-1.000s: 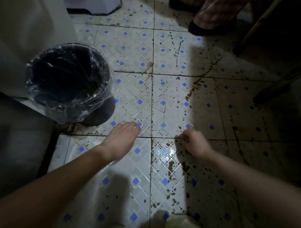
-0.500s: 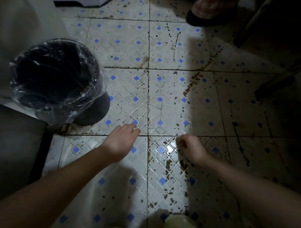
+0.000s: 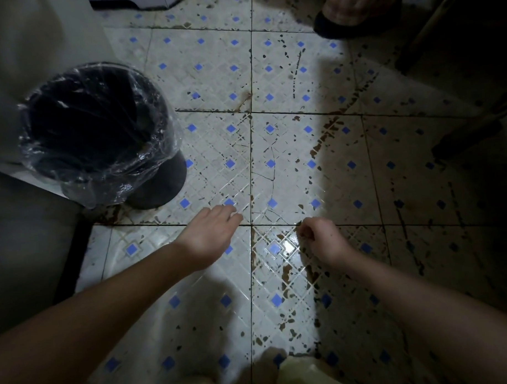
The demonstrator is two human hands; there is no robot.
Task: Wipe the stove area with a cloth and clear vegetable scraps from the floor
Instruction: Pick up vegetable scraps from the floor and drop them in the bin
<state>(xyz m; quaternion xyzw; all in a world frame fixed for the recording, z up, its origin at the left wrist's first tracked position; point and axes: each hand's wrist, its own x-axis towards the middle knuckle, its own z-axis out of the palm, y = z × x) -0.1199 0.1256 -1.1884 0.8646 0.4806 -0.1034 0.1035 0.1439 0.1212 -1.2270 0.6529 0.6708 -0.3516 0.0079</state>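
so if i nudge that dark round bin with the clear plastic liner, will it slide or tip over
The dark round bin with the clear plastic liner looks empty, so it is probably light and would slide easily on the glossy tiled floor. Its base looks narrower than its rim, so a push near the top may tip it. The loose liner would likely crumple.

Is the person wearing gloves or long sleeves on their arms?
No. The left hand and right hand are bare, with no gloves. Both forearms show uncovered up to the picture's edge, so no sleeves, watch or bracelets are visible.
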